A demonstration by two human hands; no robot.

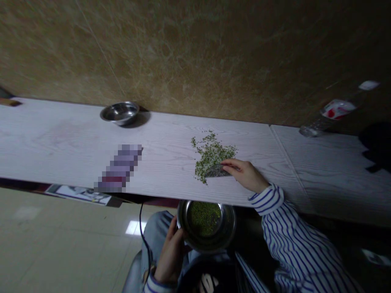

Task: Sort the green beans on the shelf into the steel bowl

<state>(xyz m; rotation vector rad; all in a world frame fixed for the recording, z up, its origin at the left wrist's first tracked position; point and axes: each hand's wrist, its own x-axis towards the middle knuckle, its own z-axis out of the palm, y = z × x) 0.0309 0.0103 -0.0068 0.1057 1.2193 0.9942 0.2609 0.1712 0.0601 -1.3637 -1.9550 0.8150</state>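
Wall: brown marbled panel [171, 57] along the back, largest surface in sight. Below it a white wood-grain counter [171, 142], a seam crossing it toward the right. Person seated at the near edge, blue-striped sleeves, pale denim on the legs.

Large steel bowl [229, 230]: just below the counter's near edge, over the lap; green beans, mung by the look, cover its bottom. The left hand [172, 254] is closed on its near-left side, thumb at the rim.

Right hand [244, 175]: over the counter, thumb and fingers pinched on the end of a thin grey flat piece [215, 171]; material cannot be told. The piece lies against the near side of a loose patch of mung beans [214, 152], thickest beside it, thinning out toward the wall.

Clear plastic bottle [339, 110]: far right, close to the wall, white cap, label white with red; its lettering is too blurred to read.

Purple oblong [120, 167]: left of the beans, near the front edge; pixelated, so identity and any writing are unreadable.

Small steel bowl [117, 118]: back left, near the wall, bare metal showing inside.

Printed sheet [82, 194]: under the counter edge at left, print illegible.
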